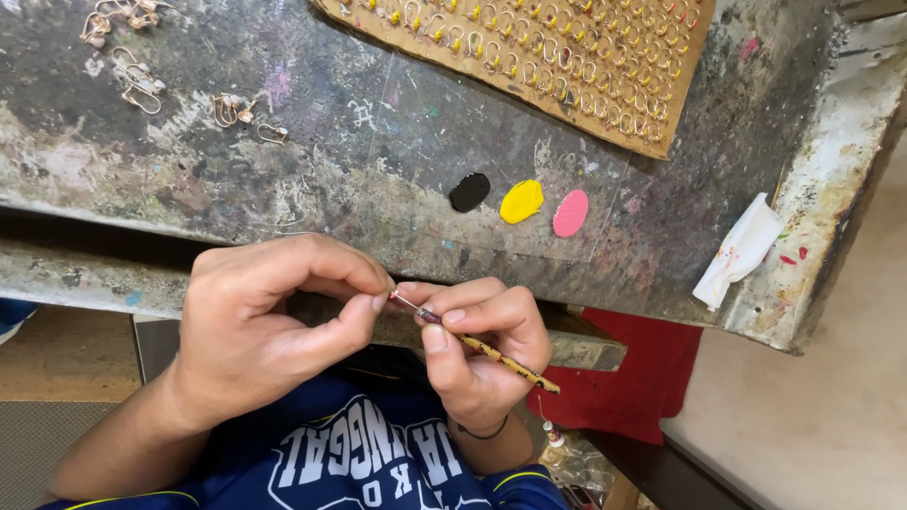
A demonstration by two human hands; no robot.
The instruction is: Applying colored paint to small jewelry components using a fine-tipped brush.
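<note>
- A paint-stained workbench (283, 142) spans the far side.
- A cardboard sheet (529, 57) studded with small hooks lies far right.
- The left hand (255, 321) pinches its fingertips at the brush tip.
- The right hand (477, 354) grips a thin paintbrush (482, 348), near centre.
- Black (470, 192), yellow (521, 201) and pink (570, 213) paint blobs sit just beyond the hands.
- Loose metal hooks (142, 80) lie far left.
</note>
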